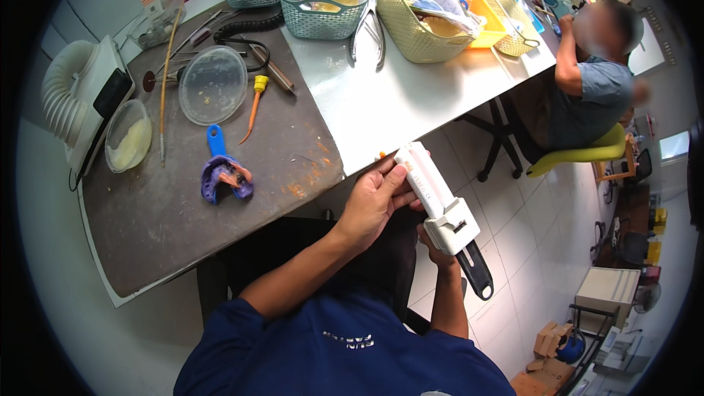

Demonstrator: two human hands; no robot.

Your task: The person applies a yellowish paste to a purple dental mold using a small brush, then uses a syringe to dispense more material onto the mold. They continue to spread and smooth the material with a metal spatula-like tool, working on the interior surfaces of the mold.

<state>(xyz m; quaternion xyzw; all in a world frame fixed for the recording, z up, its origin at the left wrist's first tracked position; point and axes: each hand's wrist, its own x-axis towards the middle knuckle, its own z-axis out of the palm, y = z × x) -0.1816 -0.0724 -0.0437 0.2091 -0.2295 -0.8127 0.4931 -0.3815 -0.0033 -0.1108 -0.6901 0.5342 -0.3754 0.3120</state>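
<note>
Over my lap, beyond the bench's front edge, I have a white dispensing gun [451,225] with a twin-barrel cartridge [424,178] in it and a black plunger [478,271] sticking out at the back. My left hand [372,204] is closed, thumb and fingers pinching the cartridge's front end. A small orange-yellow bit [380,155] shows just beyond these fingers. My right hand [437,246] is wrapped round the gun from below, its fingers mostly hidden. On the bench lie a blue impression tray [215,141] with purple and orange material and a yellow mixing tip [255,106] with an orange end.
The dark bench mat [158,227] carries a clear lid [213,86], a tub of pale material [129,137], a brush [169,77] and a white hose unit [92,95]. Plastic baskets [325,16] and pliers [367,40] stand behind. At right, a person [587,95] sits.
</note>
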